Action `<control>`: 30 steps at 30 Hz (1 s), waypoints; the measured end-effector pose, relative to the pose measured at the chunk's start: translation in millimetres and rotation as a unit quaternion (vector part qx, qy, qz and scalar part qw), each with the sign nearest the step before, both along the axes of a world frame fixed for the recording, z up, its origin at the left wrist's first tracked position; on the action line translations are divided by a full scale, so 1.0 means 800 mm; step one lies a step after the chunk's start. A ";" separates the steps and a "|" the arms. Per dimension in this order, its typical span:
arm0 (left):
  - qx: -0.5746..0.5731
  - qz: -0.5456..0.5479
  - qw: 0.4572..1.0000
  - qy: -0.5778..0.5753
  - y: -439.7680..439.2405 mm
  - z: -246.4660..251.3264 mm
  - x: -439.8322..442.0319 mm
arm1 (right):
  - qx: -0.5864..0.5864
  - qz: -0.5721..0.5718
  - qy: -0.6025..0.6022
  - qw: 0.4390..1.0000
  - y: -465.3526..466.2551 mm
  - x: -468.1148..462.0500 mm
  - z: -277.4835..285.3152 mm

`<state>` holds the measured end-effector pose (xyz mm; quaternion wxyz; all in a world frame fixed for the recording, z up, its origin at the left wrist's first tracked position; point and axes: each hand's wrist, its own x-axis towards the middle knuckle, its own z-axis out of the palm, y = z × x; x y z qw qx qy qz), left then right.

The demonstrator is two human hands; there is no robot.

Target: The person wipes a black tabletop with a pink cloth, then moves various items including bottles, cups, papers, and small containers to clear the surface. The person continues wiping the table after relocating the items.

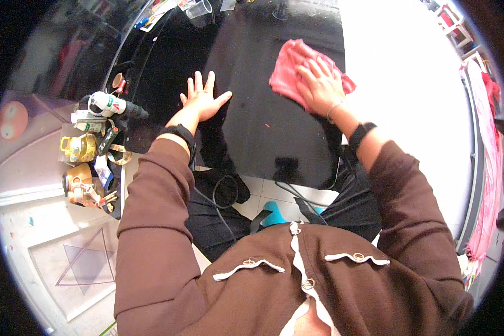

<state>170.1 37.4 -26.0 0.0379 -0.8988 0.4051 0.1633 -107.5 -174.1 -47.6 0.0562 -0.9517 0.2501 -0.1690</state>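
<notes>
My right hand lies with its fingers spread on a pink cloth, pressing it against the glossy black tabletop. The cloth is spread out and a little crumpled, and reaches the edge of a bright white area on the right. My left hand rests palm down on the black surface, fingers apart, with nothing in it. A small red scrap lies on the black top between and below the hands.
Bottles, a yellow transparent mug and a container with hair ties stand at the left edge. A clear plastic cup lies at the far side. A grey cable hangs near my legs. Pink fabric hangs at the right.
</notes>
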 end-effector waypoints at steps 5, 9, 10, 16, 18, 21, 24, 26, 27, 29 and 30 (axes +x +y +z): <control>-0.115 -0.046 0.980 0.157 0.020 0.038 0.021 | 0.069 0.064 0.016 0.995 0.119 -0.087 0.019; -0.228 0.016 0.918 0.323 0.045 0.039 -0.002 | 0.137 0.140 -0.002 0.981 0.194 -0.089 0.031; -0.260 0.033 0.899 0.351 0.050 0.038 -0.013 | 0.112 0.169 0.016 0.979 0.214 -0.077 0.029; -0.339 0.066 0.871 0.350 0.072 0.050 -0.072 | -0.016 0.241 0.007 0.970 0.199 0.002 0.004; -0.348 0.070 0.869 0.344 0.087 0.055 -0.086 | -0.035 0.172 0.039 0.984 0.148 0.003 -0.009; -0.365 0.081 0.859 0.348 0.114 0.063 -0.100 | -0.072 -0.016 0.043 0.996 0.043 -0.038 -0.015; -0.332 0.111 0.857 0.377 0.133 0.077 -0.114 | 0.098 -0.239 0.019 0.966 -0.043 -0.115 0.012; -0.340 0.104 0.843 0.404 0.130 0.092 -0.131 | 0.374 -0.342 -0.114 0.854 -0.067 -0.137 0.038; -0.342 0.097 0.835 0.419 0.121 0.100 -0.142 | 0.458 -0.319 -0.256 0.789 -0.064 -0.144 0.049; -0.358 0.071 0.814 0.452 0.098 0.120 -0.166 | 0.592 -0.224 -0.431 0.644 -0.047 -0.145 0.084; -0.367 0.055 0.801 0.470 0.087 0.131 -0.179 | 0.635 -0.186 -0.437 0.609 -0.033 -0.138 0.103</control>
